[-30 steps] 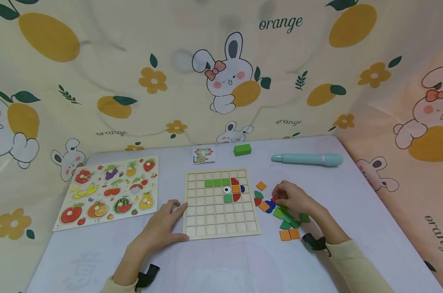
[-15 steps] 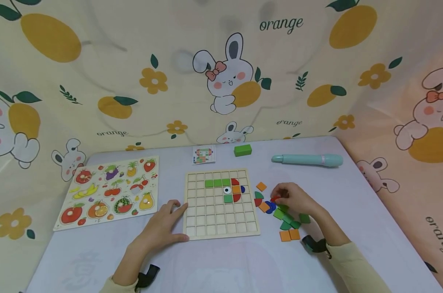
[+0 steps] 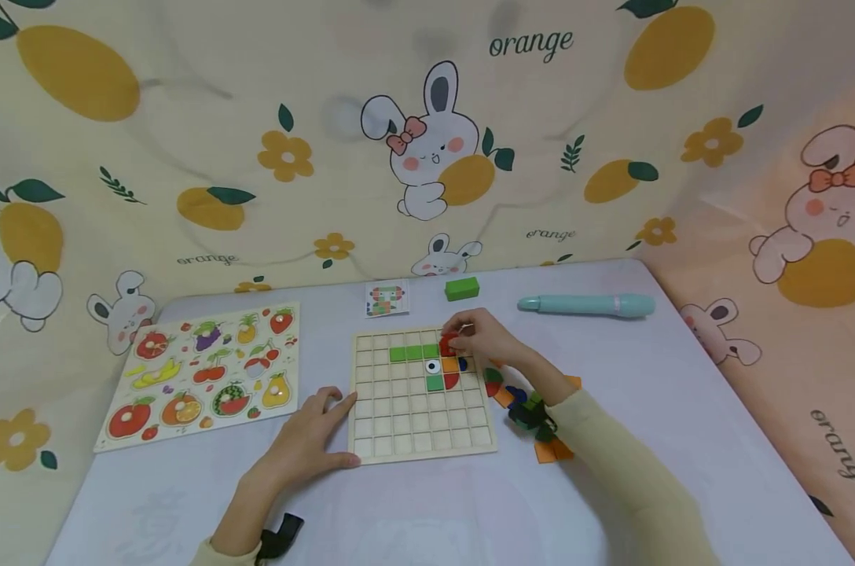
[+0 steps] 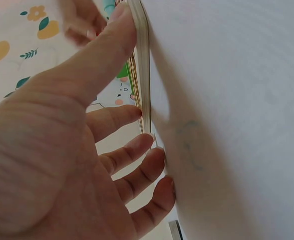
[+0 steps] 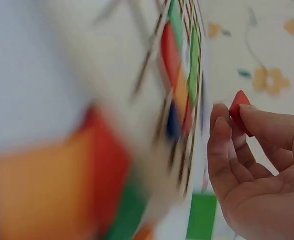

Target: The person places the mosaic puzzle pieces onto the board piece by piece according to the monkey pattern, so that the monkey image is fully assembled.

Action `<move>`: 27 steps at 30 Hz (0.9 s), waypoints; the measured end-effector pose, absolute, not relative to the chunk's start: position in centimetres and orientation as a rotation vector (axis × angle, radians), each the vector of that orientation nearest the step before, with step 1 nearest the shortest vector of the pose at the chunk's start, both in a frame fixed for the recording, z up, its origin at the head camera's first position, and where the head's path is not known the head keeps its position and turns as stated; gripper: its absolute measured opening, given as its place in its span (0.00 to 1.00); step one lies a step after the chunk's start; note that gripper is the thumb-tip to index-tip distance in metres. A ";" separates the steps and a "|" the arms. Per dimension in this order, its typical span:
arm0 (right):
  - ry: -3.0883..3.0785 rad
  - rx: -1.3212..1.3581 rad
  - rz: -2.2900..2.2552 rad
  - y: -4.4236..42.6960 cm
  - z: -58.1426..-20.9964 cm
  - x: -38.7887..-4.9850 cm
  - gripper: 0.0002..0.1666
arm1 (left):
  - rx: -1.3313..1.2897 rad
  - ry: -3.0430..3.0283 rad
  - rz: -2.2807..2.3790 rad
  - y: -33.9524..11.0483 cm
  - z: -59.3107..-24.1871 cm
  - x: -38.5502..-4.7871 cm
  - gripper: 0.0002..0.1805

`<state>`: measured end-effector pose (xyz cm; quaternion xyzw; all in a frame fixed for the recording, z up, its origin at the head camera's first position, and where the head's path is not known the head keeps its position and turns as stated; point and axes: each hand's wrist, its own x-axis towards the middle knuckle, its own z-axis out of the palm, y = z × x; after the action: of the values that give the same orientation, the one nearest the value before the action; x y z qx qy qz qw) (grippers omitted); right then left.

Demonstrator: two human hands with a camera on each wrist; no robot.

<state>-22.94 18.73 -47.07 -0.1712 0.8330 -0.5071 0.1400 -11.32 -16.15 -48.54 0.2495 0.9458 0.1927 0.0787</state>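
Note:
My right hand [image 3: 486, 336] is over the upper right of the wooden grid board [image 3: 392, 428]. Between thumb and fingers it pinches a red piece [image 5: 241, 113], held above the board in the right wrist view. Green pieces [image 3: 414, 353], a white eye piece [image 3: 433, 366], an orange square [image 3: 449, 365], a red piece [image 3: 452, 381] and a green one [image 3: 435, 383] lie in cells. My left hand [image 3: 302, 440] rests at the board's left edge, thumb and fingers spread and touching it; the left wrist view shows the thumb [image 4: 104, 57] along the rim.
Loose coloured pieces [image 3: 544, 450] lie right of the board, partly under my right forearm. A fruit puzzle board [image 3: 247, 370] lies at the left. Behind the grid are a pattern card [image 3: 387, 299], a green block [image 3: 462, 288] and a teal pen-like object [image 3: 586, 305].
My right hand has moved left from the loose pieces to above the board, carrying the red piece. The left hand has stayed at the board's edge. The head view has shifted slightly.

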 end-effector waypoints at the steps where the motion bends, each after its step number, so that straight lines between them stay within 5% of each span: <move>1: 2.392 -0.538 -1.468 17.6 -47.0 -23.5 0.10 | 0.749 2.839 0.571 -16.2 -48.6 -11.3 0.55; 10: 2.354 -0.850 -1.234 9.9 -47.9 -26.1 0.06 | 0.786 2.844 0.587 -16.4 -48.5 -11.3 0.54; 27: 2.472 -0.791 -1.152 7.9 -48.1 -25.0 0.04 | 0.782 2.841 0.580 -16.2 -48.5 -11.4 0.54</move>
<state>-24.98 7.90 -48.07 -0.2753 0.8607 -0.4010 0.1503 -11.38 -16.23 -48.51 0.2598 0.9438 0.1925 0.0690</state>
